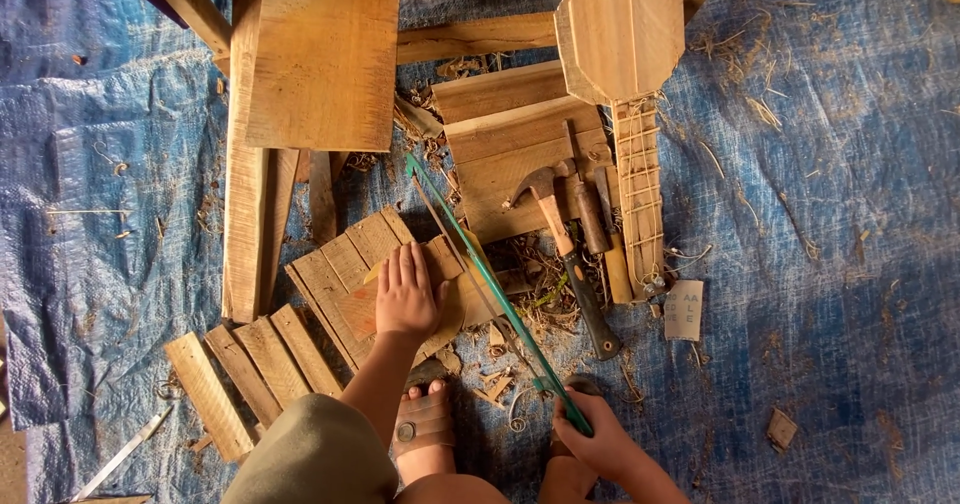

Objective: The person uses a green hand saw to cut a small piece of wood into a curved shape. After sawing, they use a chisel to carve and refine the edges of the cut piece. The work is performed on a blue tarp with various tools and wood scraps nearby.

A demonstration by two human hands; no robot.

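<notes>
We've got the left hand flat, fingers together, pressing down on a slatted wooden panel lying on the blue tarp. Right hand is fisted tight around the handle of a green-framed hacksaw, blade running diagonally across the panel's right edge, just beside the left hand. Claw hammer (black grip) lies just right of the saw on a stack of boards. Loose slats sit left of our sandalled foot.
</notes>
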